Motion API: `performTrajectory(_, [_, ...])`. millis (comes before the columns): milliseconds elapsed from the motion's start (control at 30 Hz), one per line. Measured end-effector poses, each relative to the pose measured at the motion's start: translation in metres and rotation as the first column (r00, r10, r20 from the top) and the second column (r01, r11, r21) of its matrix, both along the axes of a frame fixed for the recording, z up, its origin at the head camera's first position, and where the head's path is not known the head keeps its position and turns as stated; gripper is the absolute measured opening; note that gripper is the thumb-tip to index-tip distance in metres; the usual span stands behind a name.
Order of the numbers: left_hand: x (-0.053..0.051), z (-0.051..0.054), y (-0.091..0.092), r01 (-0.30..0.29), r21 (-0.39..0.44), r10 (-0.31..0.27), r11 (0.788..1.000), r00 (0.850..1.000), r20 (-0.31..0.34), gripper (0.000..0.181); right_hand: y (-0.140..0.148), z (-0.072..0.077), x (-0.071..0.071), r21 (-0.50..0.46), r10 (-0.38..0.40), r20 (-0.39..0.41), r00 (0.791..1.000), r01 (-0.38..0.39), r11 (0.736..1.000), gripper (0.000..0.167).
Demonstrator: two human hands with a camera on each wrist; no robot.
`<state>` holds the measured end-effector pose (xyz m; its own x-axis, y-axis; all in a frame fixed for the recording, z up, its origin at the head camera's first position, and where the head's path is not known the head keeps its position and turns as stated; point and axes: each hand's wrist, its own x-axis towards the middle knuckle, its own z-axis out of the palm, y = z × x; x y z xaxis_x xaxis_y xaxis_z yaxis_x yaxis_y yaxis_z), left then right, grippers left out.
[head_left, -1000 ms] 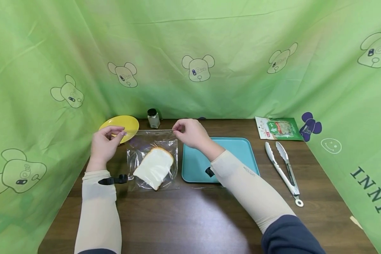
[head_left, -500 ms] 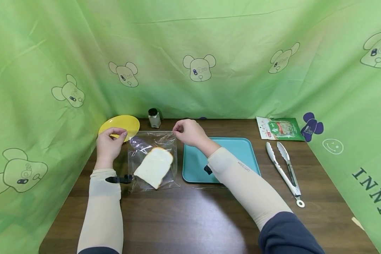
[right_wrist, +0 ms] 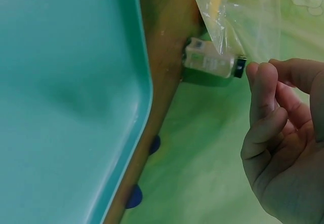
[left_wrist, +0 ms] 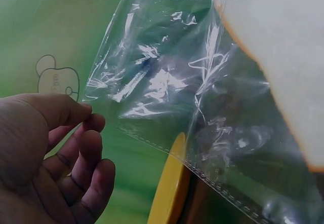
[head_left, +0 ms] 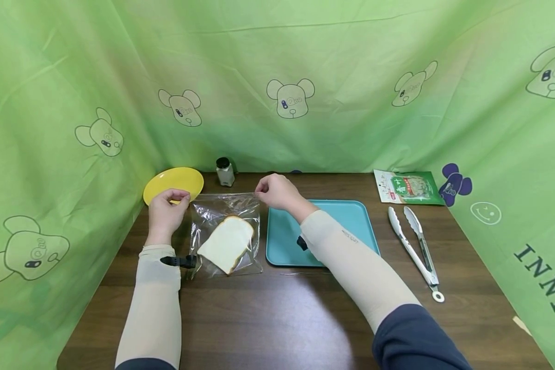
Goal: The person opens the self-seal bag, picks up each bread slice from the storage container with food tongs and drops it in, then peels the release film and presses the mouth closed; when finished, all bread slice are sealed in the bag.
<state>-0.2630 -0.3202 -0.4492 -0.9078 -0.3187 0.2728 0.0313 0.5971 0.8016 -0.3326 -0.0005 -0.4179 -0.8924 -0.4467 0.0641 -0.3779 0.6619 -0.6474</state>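
Observation:
A slice of bread (head_left: 228, 244) lies inside a clear plastic bag (head_left: 208, 210) on the left half of the table. My left hand (head_left: 165, 217) pinches the bag's far left corner between thumb and index finger, as the left wrist view also shows at the fingertips (left_wrist: 90, 111). At the opposite far corner, my right hand (head_left: 279, 194) pinches the bag's edge, its thumb and index finger together in the right wrist view. The bag's far edge is stretched between both hands, slightly raised, while the bread lies flat and tilted in the bag.
Behind the left hand stands a yellow plate (head_left: 176, 180), with a black-capped jar (head_left: 224, 173) to its right. A teal tray (head_left: 342, 226) lies partly under the right forearm. Metal tongs (head_left: 416, 252) and a green-and-white packet (head_left: 408, 187) lie at the right. Green curtains surround the table.
My left hand has moved right and slightly nearer the body, bringing the bag's left corner closer to the right hand. The right hand has barely shifted. The bread has moved slightly right.

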Motion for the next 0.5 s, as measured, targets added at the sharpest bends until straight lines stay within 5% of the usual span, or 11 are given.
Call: performTrajectory(500, [-0.006, -0.012, 0.004, 0.005, -0.017, -0.005, 1.000, 1.000, 0.016, 0.017, 0.001, -0.018, -0.014, 0.014, -0.026, 0.070, 0.997, 0.025, 1.000, 0.010])
